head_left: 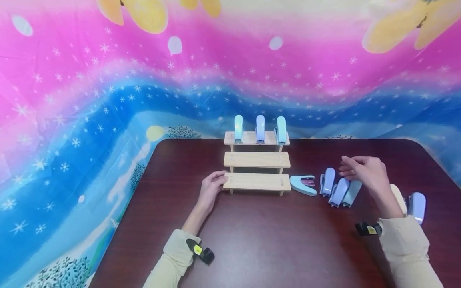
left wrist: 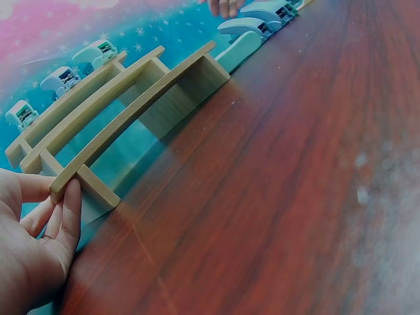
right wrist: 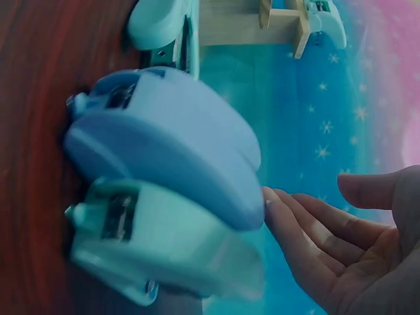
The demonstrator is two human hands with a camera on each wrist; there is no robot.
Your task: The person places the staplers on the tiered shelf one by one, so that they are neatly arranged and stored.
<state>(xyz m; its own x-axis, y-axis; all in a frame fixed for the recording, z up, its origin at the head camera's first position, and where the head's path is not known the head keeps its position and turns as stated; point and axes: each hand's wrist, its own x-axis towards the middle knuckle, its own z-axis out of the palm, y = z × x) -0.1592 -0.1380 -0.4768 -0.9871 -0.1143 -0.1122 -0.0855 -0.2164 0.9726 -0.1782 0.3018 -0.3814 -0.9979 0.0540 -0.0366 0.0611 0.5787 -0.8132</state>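
Observation:
A three-tier wooden display rack (head_left: 256,182) stands on the table, and my left hand (head_left: 212,190) grips the left end of its lowest shelf, fingers under the board in the left wrist view. On the top shelf stand a mint stapler (head_left: 238,129), a lavender stapler (head_left: 260,129) and a light blue stapler (head_left: 281,130). My right hand (head_left: 367,172) hovers empty by the staplers on the right, thumb apart from the fingers. Nearest it are a teal stapler (right wrist: 164,239) and a lavender-blue stapler (right wrist: 177,138); the fingertips overlap the latter's end in the right wrist view.
A light blue stapler (head_left: 303,192) lies on its side beside the rack. Another lavender stapler (head_left: 327,182) is right of it. Farther right, partly behind the right forearm, are a cream stapler (head_left: 398,198) and a lavender one (head_left: 417,205). A printed cloth (head_left: 306,72) hangs behind the table.

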